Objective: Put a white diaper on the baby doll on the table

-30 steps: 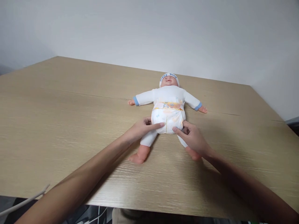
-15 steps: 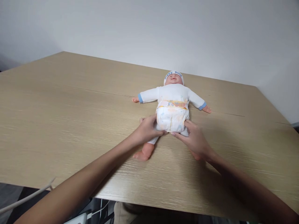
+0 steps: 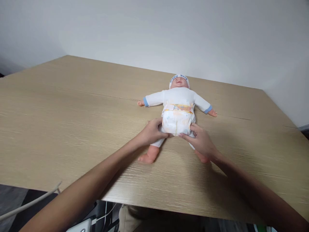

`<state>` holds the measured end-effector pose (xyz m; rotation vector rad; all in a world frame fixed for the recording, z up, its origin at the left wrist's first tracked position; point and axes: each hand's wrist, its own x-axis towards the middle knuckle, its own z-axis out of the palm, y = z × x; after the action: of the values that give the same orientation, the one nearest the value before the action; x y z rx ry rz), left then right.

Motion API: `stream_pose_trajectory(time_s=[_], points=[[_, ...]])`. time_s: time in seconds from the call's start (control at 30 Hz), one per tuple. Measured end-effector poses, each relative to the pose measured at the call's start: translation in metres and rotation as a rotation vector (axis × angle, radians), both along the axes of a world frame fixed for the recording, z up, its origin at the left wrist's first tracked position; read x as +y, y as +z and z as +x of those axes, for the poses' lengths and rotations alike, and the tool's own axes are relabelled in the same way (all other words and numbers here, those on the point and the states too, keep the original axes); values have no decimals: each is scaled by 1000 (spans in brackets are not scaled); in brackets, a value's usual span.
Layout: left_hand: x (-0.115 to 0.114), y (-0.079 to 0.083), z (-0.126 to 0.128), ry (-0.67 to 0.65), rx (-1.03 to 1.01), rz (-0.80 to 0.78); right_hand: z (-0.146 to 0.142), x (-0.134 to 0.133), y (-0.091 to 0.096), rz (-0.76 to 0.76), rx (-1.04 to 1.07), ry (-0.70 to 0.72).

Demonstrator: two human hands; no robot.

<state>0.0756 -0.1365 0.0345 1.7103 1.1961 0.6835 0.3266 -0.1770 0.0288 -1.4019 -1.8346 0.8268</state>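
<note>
A baby doll (image 3: 180, 95) in a white suit with blue cuffs and a "Happy Baby" cap lies on its back, arms spread, feet toward me. Around its waist and hips is a printed diaper (image 3: 178, 120), with an orange patterned band across the front. My left hand (image 3: 154, 130) is closed on the diaper's leg edge at the doll's left-of-picture thigh, thumb stretched along the lower rim. On the other side my right hand (image 3: 199, 138) pinches the opposite leg edge, its thumb near the crotch. Some fingertips are hidden under the diaper and legs.
The doll rests on a wide wooden table (image 3: 84, 129) with a thin seam across it. Behind stands a pale wall (image 3: 154, 35). A pale cable (image 3: 31, 203) and a white box (image 3: 80, 226) are below the front edge at left.
Both hands stay at the diaper's leg edges with only small shifts. More of the doll's leg on the right of the picture now shows. The camera view has moved slightly.
</note>
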Motion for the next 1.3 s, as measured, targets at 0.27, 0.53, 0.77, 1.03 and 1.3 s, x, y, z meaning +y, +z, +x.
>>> stream_pose_trajectory(time_s=[0.27,0.53,0.77,1.03,1.3], points=[[6,4,-6,-116,-139,-66,-1,-1,-1,-1,73,-7],[4,17,-11,-106,-162,-180,-1,-1,2,-90,101,-86],[6,16,-10,-76,-193,-219,-2,-2,3,-104,121,-120],[-4,24,0,80,-145,-235,-13,-3,5,-103,151,-121],[-2,22,4,105,-181,-331,-19,-2,7,-250,419,-117]])
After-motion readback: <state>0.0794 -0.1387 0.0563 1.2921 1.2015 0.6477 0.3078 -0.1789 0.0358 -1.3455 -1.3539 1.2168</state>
